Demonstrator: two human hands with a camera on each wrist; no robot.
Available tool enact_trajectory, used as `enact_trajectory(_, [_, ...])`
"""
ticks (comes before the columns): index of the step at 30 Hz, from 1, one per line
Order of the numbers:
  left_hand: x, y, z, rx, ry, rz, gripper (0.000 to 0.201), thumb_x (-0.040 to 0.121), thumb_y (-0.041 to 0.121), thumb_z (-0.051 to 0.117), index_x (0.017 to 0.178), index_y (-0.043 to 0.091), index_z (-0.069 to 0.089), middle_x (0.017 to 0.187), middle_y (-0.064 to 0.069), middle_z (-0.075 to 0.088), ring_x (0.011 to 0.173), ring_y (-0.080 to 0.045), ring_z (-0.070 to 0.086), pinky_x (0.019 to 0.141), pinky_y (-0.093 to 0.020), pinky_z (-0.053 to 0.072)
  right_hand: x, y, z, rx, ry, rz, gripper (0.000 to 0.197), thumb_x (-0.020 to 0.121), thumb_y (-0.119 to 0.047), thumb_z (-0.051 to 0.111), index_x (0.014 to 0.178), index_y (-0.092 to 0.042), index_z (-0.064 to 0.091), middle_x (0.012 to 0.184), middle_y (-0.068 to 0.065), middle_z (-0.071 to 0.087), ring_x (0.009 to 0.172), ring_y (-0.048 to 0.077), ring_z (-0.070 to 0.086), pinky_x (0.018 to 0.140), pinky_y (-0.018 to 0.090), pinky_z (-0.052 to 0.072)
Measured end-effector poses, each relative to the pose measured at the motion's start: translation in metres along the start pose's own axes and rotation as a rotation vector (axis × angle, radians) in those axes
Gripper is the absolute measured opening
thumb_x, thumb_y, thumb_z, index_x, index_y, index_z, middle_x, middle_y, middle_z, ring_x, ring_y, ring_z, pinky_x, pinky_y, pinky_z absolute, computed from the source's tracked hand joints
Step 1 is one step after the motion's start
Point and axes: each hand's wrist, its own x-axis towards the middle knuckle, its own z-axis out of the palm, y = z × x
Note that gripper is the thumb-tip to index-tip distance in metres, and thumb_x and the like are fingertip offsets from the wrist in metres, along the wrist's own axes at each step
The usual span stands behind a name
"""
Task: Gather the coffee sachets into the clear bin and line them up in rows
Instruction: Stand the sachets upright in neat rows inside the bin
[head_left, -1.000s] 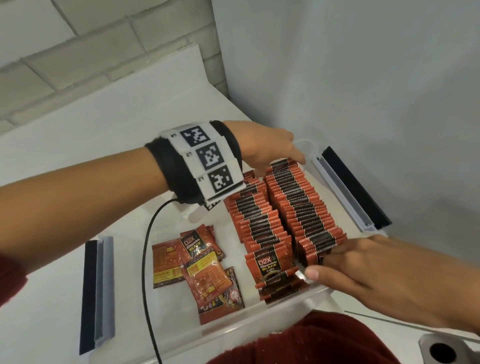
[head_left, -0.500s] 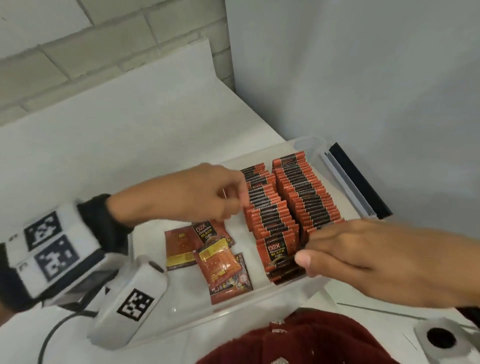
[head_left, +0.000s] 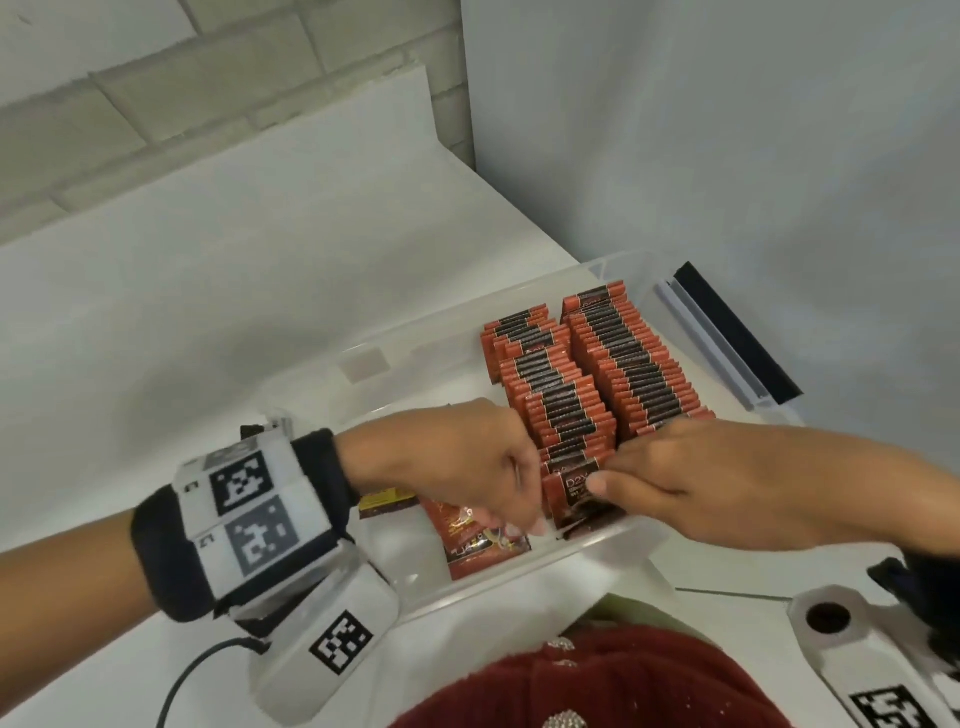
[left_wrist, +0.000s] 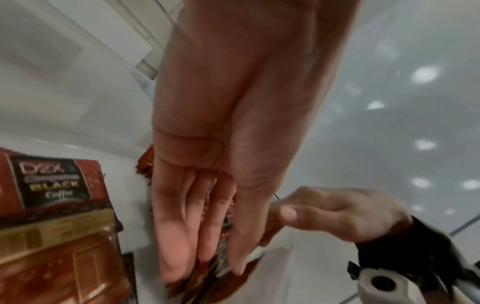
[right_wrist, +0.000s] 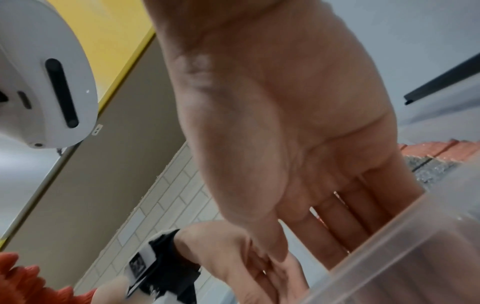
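A white table (head_left: 260, 291) ran along a pale brick wall, and the clear bin (head_left: 613, 545) sat on it. Two rows of coffee sachets (head_left: 623, 364) stood on edge just beyond the fingers of both hands. The left hand (head_left: 457, 467) reached in with fingers (left_wrist: 182, 236) straight and close together against the nearest sachets. The right hand (head_left: 727, 488) seemed to pinch the front sachet (head_left: 571, 493), though blur hid the grip. Loose sachets (head_left: 478, 540) lay flat under the left fingers.

White table (head_left: 234, 291) (glossy) bears clear bin (head_left: 597, 553), seemingly nothing else.
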Motion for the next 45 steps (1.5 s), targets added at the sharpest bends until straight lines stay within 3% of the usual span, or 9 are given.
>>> enact_trajectory(8, [0.016, 0.024, 0.011, 0.160, 0.097, 0.035, 0.025, 0.082, 0.037, 0.072, 0.081, 0.012, 0.072, 0.071, 0.000, 0.072, 0.061, -0.010, 0.067, 0.061, -0.023, 0.055, -0.007, 0.003, -0.014, 0.014, 0.019, -0.082, 0.046, 0.093, -0.056, 0.026, 0.089, -0.030, 0.064, 0.089, -0.014, 0.063, 0.089, 0.003, 0.059, 0.083, 0.022, 0.046])
enact_trajectory(15, [0.018, 0.025, 0.013, 0.222, 0.225, 0.064, 0.015, 0.084, 0.023, 0.069, 0.073, 0.014, 0.067, 0.057, 0.008, 0.063, 0.045, 0.000, 0.056, 0.055, -0.021, 0.053, -0.005, -0.001, -0.013, 0.053, -0.047, -0.094, 0.061, 0.091, -0.066, 0.019, 0.087, -0.024, 0.062, 0.084, 0.001, 0.066, 0.078, 0.016, 0.063, 0.078, 0.036, 0.052])
enact_trajectory(21, [0.015, 0.016, 0.001, 0.070, 0.310, -0.054, 0.024, 0.092, 0.029, 0.061, 0.078, 0.011, 0.066, 0.060, 0.003, 0.064, 0.048, -0.007, 0.059, 0.049, -0.020, 0.049, 0.020, -0.006, 0.001, 0.013, -0.212, 0.022, 0.043, 0.104, -0.045, 0.023, 0.085, -0.022, 0.054, 0.093, 0.012, 0.063, 0.086, 0.028, 0.060, 0.084, 0.043, 0.051])
enact_trajectory(23, [0.008, 0.011, -0.009, 0.104, 0.356, -0.101, 0.033, 0.098, 0.036, 0.050, 0.085, 0.010, 0.064, 0.069, -0.003, 0.066, 0.058, -0.012, 0.062, 0.057, -0.026, 0.050, 0.024, -0.008, 0.003, 0.025, -0.231, 0.055, 0.041, 0.104, -0.045, 0.023, 0.085, -0.025, 0.054, 0.096, 0.006, 0.061, 0.088, 0.021, 0.058, 0.086, 0.036, 0.048])
enact_trajectory(26, [0.003, -0.005, -0.022, 0.083, 0.383, -0.236, 0.027, 0.100, 0.026, 0.041, 0.117, 0.010, 0.055, 0.097, -0.005, 0.068, 0.089, -0.018, 0.066, 0.073, -0.029, 0.052, 0.025, -0.006, 0.006, -0.007, -0.277, 0.082, 0.044, 0.105, -0.043, 0.019, 0.126, -0.021, 0.051, 0.126, 0.000, 0.053, 0.119, 0.015, 0.047, 0.103, 0.034, 0.038])
enact_trajectory(30, [0.010, -0.018, -0.020, -0.468, 0.280, -0.270, 0.058, 0.093, 0.000, 0.046, 0.144, 0.021, 0.025, 0.143, -0.003, 0.044, 0.110, -0.016, 0.054, 0.099, -0.036, 0.047, 0.027, -0.006, 0.006, -0.039, -0.315, 0.069, 0.059, 0.101, -0.054, 0.015, 0.150, -0.022, 0.028, 0.149, -0.008, 0.034, 0.140, 0.008, 0.025, 0.116, 0.031, 0.021])
enact_trajectory(35, [0.022, 0.005, -0.009, -1.145, 0.220, -0.037, 0.053, 0.075, -0.028, 0.023, 0.092, 0.011, 0.055, 0.109, -0.014, 0.056, 0.100, -0.018, 0.055, 0.100, -0.033, 0.043, 0.028, -0.005, 0.010, -0.021, -0.238, 0.068, 0.069, 0.096, -0.063, 0.016, 0.152, -0.023, 0.023, 0.156, -0.012, 0.025, 0.144, 0.007, 0.021, 0.118, 0.031, 0.018])
enact_trajectory(40, [0.035, 0.011, -0.005, -1.123, 0.383, -0.085, 0.052, 0.072, -0.024, 0.028, 0.103, 0.012, 0.050, 0.104, -0.011, 0.049, 0.097, -0.016, 0.050, 0.110, -0.047, 0.034, 0.028, -0.004, 0.011, -0.023, -0.196, 0.069, 0.064, 0.098, -0.061, 0.014, 0.145, -0.024, 0.038, 0.145, -0.006, 0.041, 0.135, 0.012, 0.035, 0.114, 0.035, 0.028])
enact_trajectory(45, [0.036, 0.014, -0.006, -1.167, 0.524, -0.156, 0.037, 0.078, -0.023, 0.029, 0.076, 0.011, 0.044, 0.081, 0.001, 0.049, 0.080, -0.006, 0.046, 0.101, -0.030, 0.033, 0.026, -0.007, 0.007, -0.018, -0.159, 0.048, 0.055, 0.100, -0.056, 0.016, 0.112, -0.020, 0.057, 0.108, 0.003, 0.060, 0.100, 0.018, 0.057, 0.096, 0.038, 0.046])
